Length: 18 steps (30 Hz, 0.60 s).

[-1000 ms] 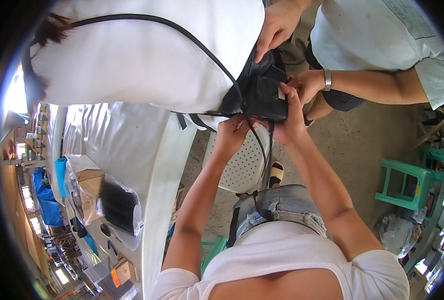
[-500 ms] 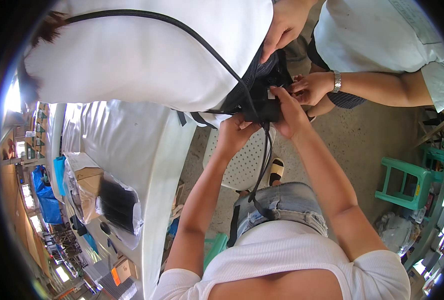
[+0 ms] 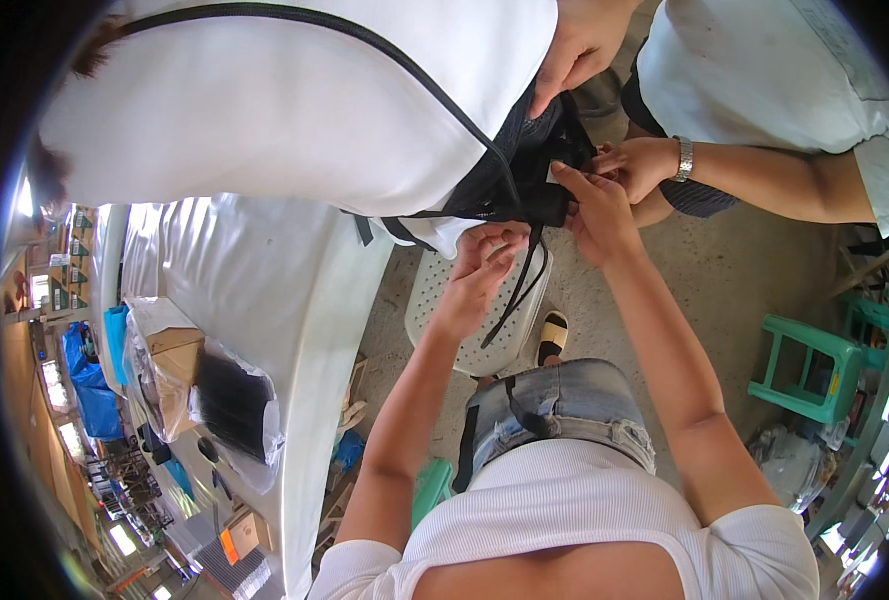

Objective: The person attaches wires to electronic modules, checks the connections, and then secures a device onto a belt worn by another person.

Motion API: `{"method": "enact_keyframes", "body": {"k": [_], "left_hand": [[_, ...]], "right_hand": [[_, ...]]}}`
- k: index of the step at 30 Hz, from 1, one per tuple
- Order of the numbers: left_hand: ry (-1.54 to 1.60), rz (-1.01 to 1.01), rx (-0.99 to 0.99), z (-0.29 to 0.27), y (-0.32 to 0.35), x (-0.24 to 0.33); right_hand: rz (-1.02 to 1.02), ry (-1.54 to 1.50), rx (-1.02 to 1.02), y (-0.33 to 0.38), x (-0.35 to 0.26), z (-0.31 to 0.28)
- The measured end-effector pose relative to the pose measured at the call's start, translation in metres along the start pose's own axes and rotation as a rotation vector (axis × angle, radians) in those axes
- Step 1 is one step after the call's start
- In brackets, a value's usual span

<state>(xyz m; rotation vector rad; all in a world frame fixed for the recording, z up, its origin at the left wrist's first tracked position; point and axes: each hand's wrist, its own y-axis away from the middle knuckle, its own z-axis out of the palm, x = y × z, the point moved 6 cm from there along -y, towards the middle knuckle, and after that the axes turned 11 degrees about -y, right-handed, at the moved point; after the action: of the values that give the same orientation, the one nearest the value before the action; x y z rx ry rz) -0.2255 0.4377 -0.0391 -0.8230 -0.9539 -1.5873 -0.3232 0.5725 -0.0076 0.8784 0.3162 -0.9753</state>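
At the side of a person in a white shirt [image 3: 294, 110] sits a black mesh pouch [image 3: 539, 200]. My right hand [image 3: 599, 215] grips its right side, thumb on top near a small white label. Just below the pouch, my left hand [image 3: 482, 270] is off it, palm turned up and fingers loosely apart, holding nothing. Thin black cords [image 3: 512, 305] hang from the pouch between my hands. A black cable [image 3: 404, 80] runs from the pouch up across the white shirt. A co-worker's hand [image 3: 644, 165] with a metal watch touches the pouch's right edge.
Another hand [image 3: 584, 45] rests above the pouch. Beneath my hands stands a white perforated stool [image 3: 439, 300]. The covered table [image 3: 254, 260] on the left holds a plastic-wrapped package with black bristles [image 3: 234, 405]. Green stools [image 3: 814, 370] stand at right.
My left hand has let go of the pouch and dropped slightly, opening. My right hand shifted a little right and up. The cords now hang away from my waist.
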Motion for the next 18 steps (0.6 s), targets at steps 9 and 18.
{"method": "enact_keyframes", "body": {"k": [9, 18], "left_hand": [[0.166, -0.041, -0.117, 0.013, -0.013, -0.012], [-0.169, -0.123, 0.155, -0.019, 0.011, 0.025]], "right_hand": [[-0.062, -0.03, 0.005, -0.005, 0.001, -0.002], [-0.249, -0.271, 0.047, -0.001, 0.006, 0.006]]}}
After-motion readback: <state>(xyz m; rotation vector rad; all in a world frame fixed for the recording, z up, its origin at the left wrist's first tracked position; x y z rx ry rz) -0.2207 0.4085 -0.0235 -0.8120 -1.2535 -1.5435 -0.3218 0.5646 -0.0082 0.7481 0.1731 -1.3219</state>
